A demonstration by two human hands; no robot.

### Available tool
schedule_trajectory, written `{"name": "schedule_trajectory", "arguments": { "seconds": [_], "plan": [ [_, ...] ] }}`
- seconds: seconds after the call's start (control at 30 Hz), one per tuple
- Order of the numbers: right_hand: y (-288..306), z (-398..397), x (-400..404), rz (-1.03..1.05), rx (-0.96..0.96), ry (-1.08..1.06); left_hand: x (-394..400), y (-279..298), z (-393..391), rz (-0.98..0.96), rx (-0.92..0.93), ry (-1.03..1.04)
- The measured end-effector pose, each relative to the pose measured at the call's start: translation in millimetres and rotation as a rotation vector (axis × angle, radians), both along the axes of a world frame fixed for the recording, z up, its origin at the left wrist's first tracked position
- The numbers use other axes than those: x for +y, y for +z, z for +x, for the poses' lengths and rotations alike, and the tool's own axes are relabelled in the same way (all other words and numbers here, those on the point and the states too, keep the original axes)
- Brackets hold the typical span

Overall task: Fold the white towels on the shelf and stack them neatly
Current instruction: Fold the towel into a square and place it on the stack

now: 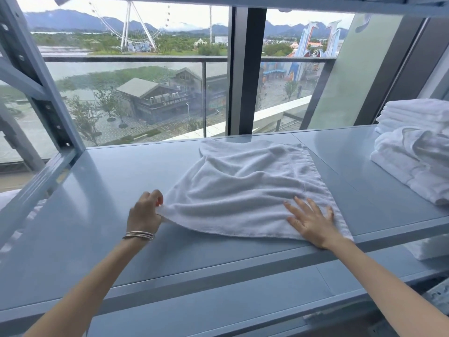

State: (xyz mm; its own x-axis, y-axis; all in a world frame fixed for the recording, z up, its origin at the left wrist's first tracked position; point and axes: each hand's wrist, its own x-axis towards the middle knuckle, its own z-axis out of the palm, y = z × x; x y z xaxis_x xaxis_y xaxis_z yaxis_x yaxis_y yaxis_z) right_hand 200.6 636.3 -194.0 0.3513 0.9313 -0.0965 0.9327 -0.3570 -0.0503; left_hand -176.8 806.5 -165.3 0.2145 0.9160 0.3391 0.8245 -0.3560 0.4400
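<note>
Towel [245, 188] lying diagonal, left hand [144, 212] pinching corner

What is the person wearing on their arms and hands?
Both forearms are bare, with no sleeves in view and no gloves. The left hand has a stack of thin silver-toned bangles at the wrist. The right hand shows no ring, watch or bracelet that I can make out.

White towel [245, 188] spread wrinkled mid-shelf; folded towel stack [413, 147] at right end.
</note>
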Motion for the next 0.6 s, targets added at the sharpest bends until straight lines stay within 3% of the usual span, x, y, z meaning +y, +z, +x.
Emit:
{"name": "schedule_trajectory", "arguments": {
  "seconds": [0.13, 0.27, 0.37, 0.47, 0.53, 0.6],
  "plan": [
    [-3, 7, -2, 0.004, 0.009, 0.001, -5, 30, -15, 0.239, 0.035, -0.071],
    [5, 12, -5, -0.073, -0.018, -0.063, -1, 52, -20, 0.153, -0.052, -0.082],
    [4, 15, -5, -0.056, 0.045, -0.063, -3, 46, -21, 0.095, 0.171, -0.196],
    [-1, 29, -9, 0.207, 0.122, -0.173, -11, 17, -29, 0.015, 0.491, -0.278],
    [5, 36, -18, 0.212, 0.099, -0.241, -15, 0, -35, 0.122, 0.647, -0.377],
    [14, 32, -28, 0.231, -0.025, -0.213, -20, -7, -30, 0.257, 0.644, -0.469]
  ]
}}
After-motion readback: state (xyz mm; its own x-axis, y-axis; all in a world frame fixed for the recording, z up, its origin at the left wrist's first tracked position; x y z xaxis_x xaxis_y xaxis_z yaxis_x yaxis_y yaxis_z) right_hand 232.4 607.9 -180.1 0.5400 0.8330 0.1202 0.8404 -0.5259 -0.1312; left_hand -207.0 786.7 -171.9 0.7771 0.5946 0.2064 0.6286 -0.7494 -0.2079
